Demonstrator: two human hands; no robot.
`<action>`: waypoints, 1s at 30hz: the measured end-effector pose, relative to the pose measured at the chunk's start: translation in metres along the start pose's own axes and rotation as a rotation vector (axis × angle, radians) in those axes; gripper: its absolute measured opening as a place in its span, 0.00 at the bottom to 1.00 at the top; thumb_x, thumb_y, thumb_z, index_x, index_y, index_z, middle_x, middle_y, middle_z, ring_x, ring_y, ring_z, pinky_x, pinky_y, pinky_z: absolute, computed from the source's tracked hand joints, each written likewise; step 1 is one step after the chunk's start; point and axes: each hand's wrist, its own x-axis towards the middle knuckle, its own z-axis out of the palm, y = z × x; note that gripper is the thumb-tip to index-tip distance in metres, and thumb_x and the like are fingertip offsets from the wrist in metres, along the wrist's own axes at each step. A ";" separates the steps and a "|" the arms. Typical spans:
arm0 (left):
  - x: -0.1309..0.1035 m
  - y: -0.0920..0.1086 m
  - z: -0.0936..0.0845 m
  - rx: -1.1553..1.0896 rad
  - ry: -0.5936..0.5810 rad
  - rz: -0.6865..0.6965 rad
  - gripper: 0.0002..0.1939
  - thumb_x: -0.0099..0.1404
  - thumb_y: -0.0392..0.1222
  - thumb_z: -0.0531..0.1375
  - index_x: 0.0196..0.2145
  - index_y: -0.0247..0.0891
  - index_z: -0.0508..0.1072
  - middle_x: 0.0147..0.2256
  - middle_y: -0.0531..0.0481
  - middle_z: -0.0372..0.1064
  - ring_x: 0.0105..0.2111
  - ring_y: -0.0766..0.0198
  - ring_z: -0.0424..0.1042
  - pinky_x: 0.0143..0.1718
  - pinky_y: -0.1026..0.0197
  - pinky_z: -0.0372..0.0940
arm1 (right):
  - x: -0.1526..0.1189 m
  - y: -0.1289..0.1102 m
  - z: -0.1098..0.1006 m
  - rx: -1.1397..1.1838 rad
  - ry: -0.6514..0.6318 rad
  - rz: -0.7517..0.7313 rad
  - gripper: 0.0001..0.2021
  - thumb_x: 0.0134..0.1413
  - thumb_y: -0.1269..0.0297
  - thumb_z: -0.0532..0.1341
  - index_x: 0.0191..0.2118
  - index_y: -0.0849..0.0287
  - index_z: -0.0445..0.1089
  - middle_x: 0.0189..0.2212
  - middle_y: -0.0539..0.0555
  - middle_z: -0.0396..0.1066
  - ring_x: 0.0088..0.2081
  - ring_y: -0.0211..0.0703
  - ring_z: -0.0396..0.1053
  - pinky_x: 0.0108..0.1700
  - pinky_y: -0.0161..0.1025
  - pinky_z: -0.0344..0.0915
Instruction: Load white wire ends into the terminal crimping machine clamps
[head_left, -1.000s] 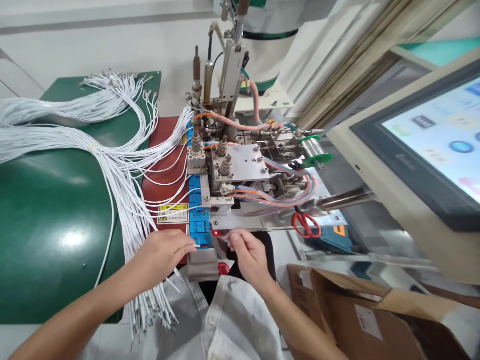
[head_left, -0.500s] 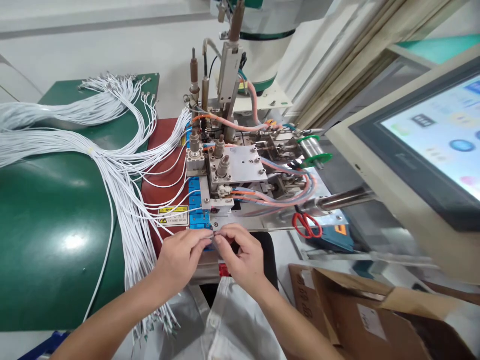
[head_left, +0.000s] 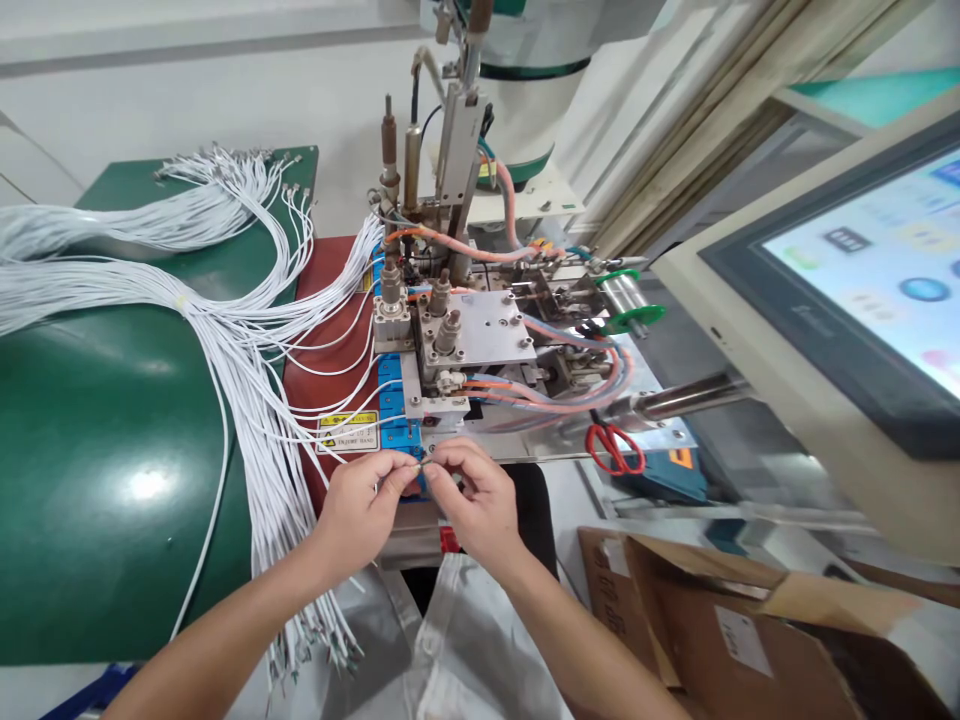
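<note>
My left hand [head_left: 366,505] is closed in a pinch at the front edge of the machine, on the end of a white cable [head_left: 330,455] that runs in from the bundle. My right hand [head_left: 477,500] pinches the thin wire tips [head_left: 421,464] at that end, its fingertips almost touching the left ones. The fingers hide most of the cable end. Just behind and under them is a row of blue fixture blocks [head_left: 391,404], with other white cables leading into it. The bundle of white cables [head_left: 255,420] hangs over the table edge left of my hands.
The machine [head_left: 480,330] stands ahead, with hoses and a green-flanged wire spool [head_left: 628,303]. Red-handled scissors [head_left: 615,450] lie at its right. A touchscreen [head_left: 885,260] juts in at right, above an open cardboard box [head_left: 712,620]. The green tabletop [head_left: 112,450] extends left.
Both hands have shifted slightly left and up, still pinching together. Thin wire tips now show between the fingertips. An upright rod on the machine has risen.
</note>
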 end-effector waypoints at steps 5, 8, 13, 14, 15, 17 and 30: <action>0.001 0.001 -0.002 -0.097 -0.018 -0.048 0.12 0.64 0.41 0.50 0.26 0.37 0.67 0.23 0.55 0.67 0.25 0.68 0.66 0.30 0.67 0.61 | 0.000 0.005 0.008 0.053 0.007 -0.029 0.04 0.50 0.71 0.58 0.27 0.58 0.68 0.26 0.51 0.67 0.29 0.37 0.65 0.32 0.35 0.63; 0.002 0.001 -0.004 -0.102 -0.046 -0.061 0.13 0.65 0.41 0.49 0.24 0.36 0.66 0.22 0.55 0.65 0.25 0.69 0.65 0.29 0.67 0.60 | 0.004 0.003 0.005 0.041 -0.036 -0.037 0.04 0.50 0.71 0.58 0.27 0.58 0.68 0.26 0.52 0.67 0.29 0.37 0.65 0.30 0.35 0.63; 0.002 0.000 -0.003 -0.102 -0.088 -0.099 0.12 0.64 0.40 0.50 0.25 0.36 0.67 0.22 0.55 0.63 0.24 0.69 0.63 0.28 0.68 0.58 | 0.007 -0.003 0.001 -0.062 -0.050 -0.077 0.05 0.48 0.73 0.58 0.25 0.59 0.67 0.24 0.51 0.66 0.26 0.37 0.64 0.28 0.35 0.61; 0.002 0.000 -0.002 -0.121 -0.075 -0.108 0.11 0.64 0.40 0.51 0.25 0.36 0.67 0.22 0.55 0.64 0.25 0.69 0.63 0.28 0.68 0.59 | 0.005 -0.003 0.003 -0.073 -0.024 -0.066 0.05 0.48 0.73 0.58 0.24 0.59 0.67 0.24 0.50 0.66 0.26 0.37 0.63 0.28 0.35 0.61; 0.002 0.000 -0.001 -0.143 -0.052 -0.115 0.11 0.63 0.40 0.51 0.26 0.36 0.67 0.23 0.55 0.64 0.25 0.69 0.63 0.29 0.68 0.59 | 0.003 -0.002 0.005 -0.073 0.010 -0.047 0.06 0.48 0.73 0.58 0.24 0.59 0.66 0.23 0.50 0.65 0.26 0.37 0.63 0.28 0.35 0.61; 0.001 -0.001 0.002 -0.178 -0.001 -0.118 0.09 0.63 0.40 0.52 0.27 0.36 0.67 0.24 0.55 0.65 0.26 0.69 0.64 0.30 0.68 0.60 | -0.001 -0.001 0.012 -0.046 0.077 0.007 0.06 0.48 0.73 0.57 0.24 0.59 0.65 0.23 0.50 0.64 0.26 0.37 0.63 0.28 0.35 0.61; -0.003 -0.001 -0.002 0.013 -0.012 -0.041 0.07 0.61 0.37 0.54 0.31 0.38 0.71 0.28 0.55 0.71 0.28 0.69 0.68 0.32 0.67 0.60 | 0.016 -0.005 -0.014 -0.211 -0.245 -0.227 0.04 0.49 0.72 0.56 0.27 0.58 0.64 0.25 0.51 0.64 0.29 0.38 0.63 0.31 0.36 0.61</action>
